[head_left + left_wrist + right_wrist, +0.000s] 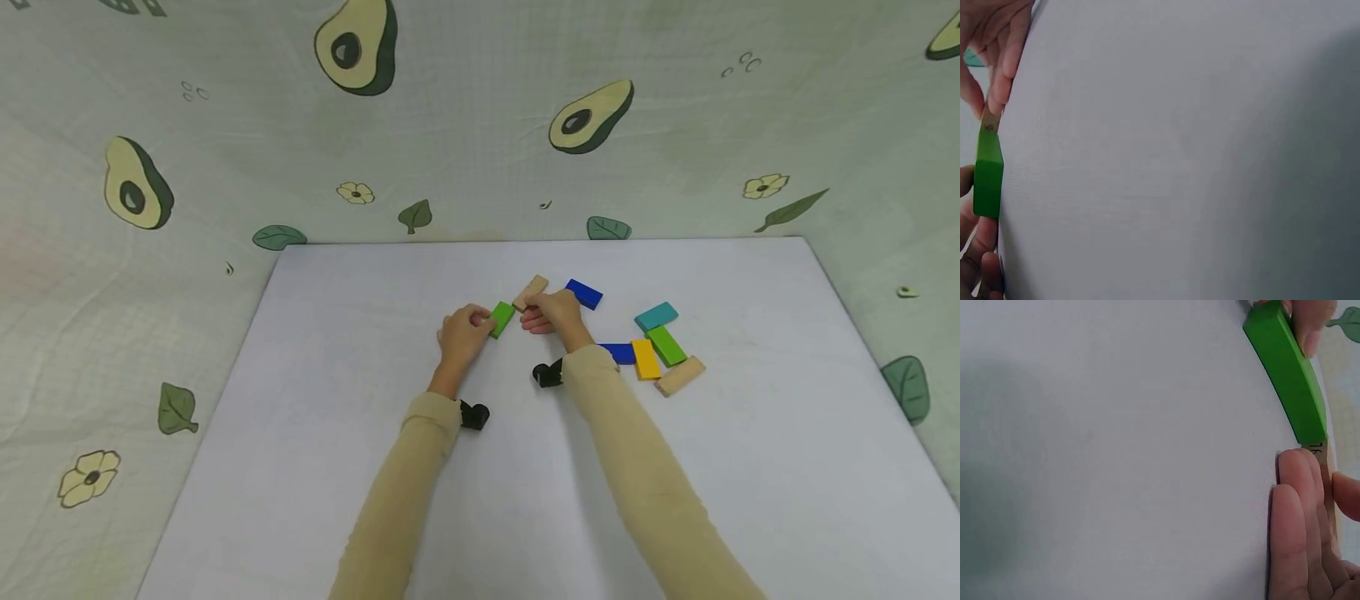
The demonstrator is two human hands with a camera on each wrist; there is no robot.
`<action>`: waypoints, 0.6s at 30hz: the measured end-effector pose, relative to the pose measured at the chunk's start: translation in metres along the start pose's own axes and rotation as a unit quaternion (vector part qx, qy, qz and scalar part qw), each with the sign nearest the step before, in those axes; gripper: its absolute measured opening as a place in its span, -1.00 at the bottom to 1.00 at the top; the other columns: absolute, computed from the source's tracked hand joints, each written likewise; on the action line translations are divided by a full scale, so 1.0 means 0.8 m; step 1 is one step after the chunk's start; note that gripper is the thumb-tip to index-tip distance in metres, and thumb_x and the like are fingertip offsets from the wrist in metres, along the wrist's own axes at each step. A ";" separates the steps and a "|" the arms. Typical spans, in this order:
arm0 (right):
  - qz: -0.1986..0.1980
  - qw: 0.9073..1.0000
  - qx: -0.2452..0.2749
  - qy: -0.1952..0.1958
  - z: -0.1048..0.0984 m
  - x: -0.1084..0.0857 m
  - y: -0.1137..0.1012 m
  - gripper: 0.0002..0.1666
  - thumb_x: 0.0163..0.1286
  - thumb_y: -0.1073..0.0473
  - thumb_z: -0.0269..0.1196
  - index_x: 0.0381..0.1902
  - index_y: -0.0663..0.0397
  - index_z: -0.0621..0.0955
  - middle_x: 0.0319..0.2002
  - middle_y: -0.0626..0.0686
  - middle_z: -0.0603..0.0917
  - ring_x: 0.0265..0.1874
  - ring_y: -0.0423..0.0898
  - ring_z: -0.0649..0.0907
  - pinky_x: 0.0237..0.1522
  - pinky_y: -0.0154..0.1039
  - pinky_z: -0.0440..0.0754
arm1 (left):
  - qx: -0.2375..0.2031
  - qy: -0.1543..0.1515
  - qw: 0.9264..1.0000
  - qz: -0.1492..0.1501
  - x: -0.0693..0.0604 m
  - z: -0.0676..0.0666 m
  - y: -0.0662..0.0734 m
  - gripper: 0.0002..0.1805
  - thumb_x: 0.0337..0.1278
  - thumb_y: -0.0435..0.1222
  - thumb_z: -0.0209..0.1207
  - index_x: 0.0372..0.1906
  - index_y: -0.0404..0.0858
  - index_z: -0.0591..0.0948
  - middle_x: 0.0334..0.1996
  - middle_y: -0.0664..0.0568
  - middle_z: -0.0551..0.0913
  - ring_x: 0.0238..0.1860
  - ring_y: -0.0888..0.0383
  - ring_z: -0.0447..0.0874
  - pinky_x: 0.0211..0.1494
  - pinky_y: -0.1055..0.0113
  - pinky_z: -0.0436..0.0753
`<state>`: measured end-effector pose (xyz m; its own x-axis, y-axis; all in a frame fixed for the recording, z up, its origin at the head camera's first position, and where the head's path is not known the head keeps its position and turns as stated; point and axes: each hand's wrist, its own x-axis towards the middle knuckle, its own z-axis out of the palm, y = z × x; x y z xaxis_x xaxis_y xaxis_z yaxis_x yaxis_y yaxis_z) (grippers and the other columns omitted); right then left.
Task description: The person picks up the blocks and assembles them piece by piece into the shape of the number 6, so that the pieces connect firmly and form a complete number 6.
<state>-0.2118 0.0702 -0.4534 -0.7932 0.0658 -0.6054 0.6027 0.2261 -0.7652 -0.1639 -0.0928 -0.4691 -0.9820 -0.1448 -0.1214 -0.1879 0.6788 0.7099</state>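
Note:
My left hand [461, 340] pinches a green block [503, 318] between thumb and fingers near the middle of the table. The block lies flat, slanting away to the right. End to end with it sits a plain wooden block [536, 287], which my right hand [558, 312] holds with its thumb on one side and fingers on the other. In the right wrist view, part of a printed marking shows on the wooden block [1315, 449] where it meets the green block [1288, 372]. My right fingers hide much of the wooden block there.
A blue block [584, 294] lies just beyond my right hand. Farther right, a teal block [656, 317], a green block, a yellow block [646, 360], a wooden block [680, 377] and a partly hidden blue block [619, 353] form a cluster. A printed cloth [480, 125] hangs behind the white table [337, 350].

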 end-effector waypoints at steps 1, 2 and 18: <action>0.002 1.000 -0.005 0.001 0.001 0.000 -0.001 -0.62 0.30 0.06 0.17 -0.18 0.31 0.63 -0.67 -0.02 0.66 -0.65 -0.19 0.69 -0.46 -0.32 0.64 | 0.003 -0.003 1.000 0.000 0.002 0.000 0.001 -0.74 0.09 -0.11 0.20 -0.16 -0.12 0.65 -0.37 0.05 0.56 -0.25 0.06 0.39 -0.06 0.13 0.24; 0.003 1.000 -0.010 0.003 0.002 0.001 -0.002 -0.63 0.30 0.05 0.17 -0.19 0.30 0.62 -0.67 -0.03 0.65 -0.66 -0.19 0.68 -0.47 -0.33 0.64 | 0.005 -0.005 1.000 -0.001 0.003 -0.001 0.001 -0.74 0.08 -0.09 0.20 -0.16 -0.11 0.65 -0.38 0.06 0.56 -0.24 0.07 0.39 -0.05 0.12 0.23; -0.011 0.996 -0.083 0.033 0.013 0.000 -0.003 -0.59 0.30 -0.09 0.16 -0.33 0.16 0.66 -0.70 -0.05 0.64 -0.74 -0.24 0.63 -0.57 -0.38 0.60 | -0.044 -0.025 0.998 -0.027 0.013 -0.006 0.000 -0.74 -0.01 -0.09 0.26 -0.19 -0.07 0.70 -0.38 0.08 0.56 -0.18 0.07 0.44 0.05 0.06 0.18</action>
<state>-0.2123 0.0598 -0.4541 -0.8138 0.1210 -0.5684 0.5660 0.3863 -0.7283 -0.1739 -0.0977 -0.4673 -0.9707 -0.1414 -0.1942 -0.2400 0.6054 0.7589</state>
